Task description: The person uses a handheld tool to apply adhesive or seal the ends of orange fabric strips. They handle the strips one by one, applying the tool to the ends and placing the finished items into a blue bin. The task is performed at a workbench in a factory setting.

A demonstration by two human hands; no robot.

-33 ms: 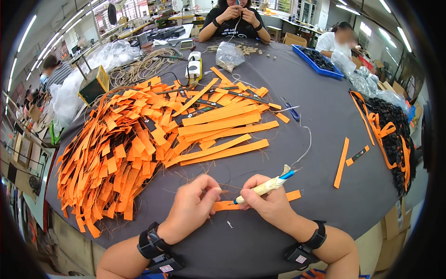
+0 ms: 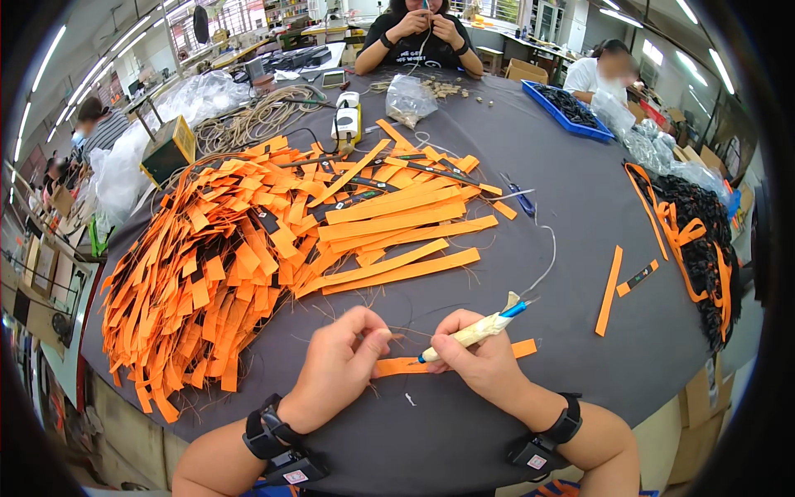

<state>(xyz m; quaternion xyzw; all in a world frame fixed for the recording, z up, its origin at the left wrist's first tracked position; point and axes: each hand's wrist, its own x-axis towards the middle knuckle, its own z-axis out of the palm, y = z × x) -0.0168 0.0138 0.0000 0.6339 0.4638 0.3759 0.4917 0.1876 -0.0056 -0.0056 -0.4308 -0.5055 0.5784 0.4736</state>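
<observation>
My right hand (image 2: 479, 356) is closed around a corded pen-shaped tool (image 2: 476, 333), wrapped in cream tape with blue at both ends. Its thin tip points down at an orange webbing strip (image 2: 399, 365) lying flat on the table in front of me. The strip's right end (image 2: 523, 348) shows beyond my right hand. At the strip's left end, my left hand (image 2: 344, 356) is closed, thumb and forefinger pinching a thin loose thread (image 2: 399, 335). A small white scrap (image 2: 410, 399) lies just nearer to me. My left fingers hide part of the strip's left end.
A big heap of orange strips (image 2: 207, 282) covers the left of the dark table (image 2: 530, 414). Blue snips (image 2: 520, 199) lie beyond the tool's cord (image 2: 551, 257). Two loose strips (image 2: 609, 290) and black webbing (image 2: 700, 248) sit right. Across the table, a person (image 2: 418, 41) works.
My left hand has shifted slightly left and away from me, with the thread in its pinch. The right hand and tool have barely moved.
</observation>
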